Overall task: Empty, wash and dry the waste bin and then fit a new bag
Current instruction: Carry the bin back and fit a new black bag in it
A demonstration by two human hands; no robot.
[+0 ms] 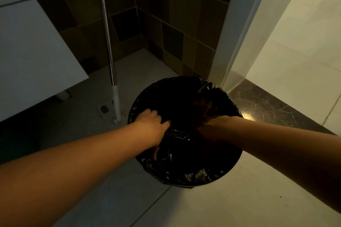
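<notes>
**Bag at the bin rim: tear and tip risks, tight corner**

The round dark waste bin (186, 183) is stood on the pale tiled floor (212, 208), near the corner by the white door frame (232, 29). A thin black plastic bin bag (184, 173) is draped over its rim. The left hand (150, 125) is curled over the near-left rim, with bag film apparently pinched under the thumb. The right hand (206, 116) is plunged inside the bin in deep shadow; its finger state cannot be told.

Risks, as judged: the film is thin, so a tear is likely if it is pulled hard against the rim. The bag could slip off the far rim if tugged from one side only. The bin could be tipped if dragged by the liner. Whether the bag is being fitted or removed cannot be told.

Room: the metal mop pole with white lower section (110, 57) is leaned just left of the bin and could be knocked. The white cabinet panel (33, 57) closes the left side; the dark stone threshold (267, 105) lies close on the right. Open floor is left toward the wearer.
</notes>
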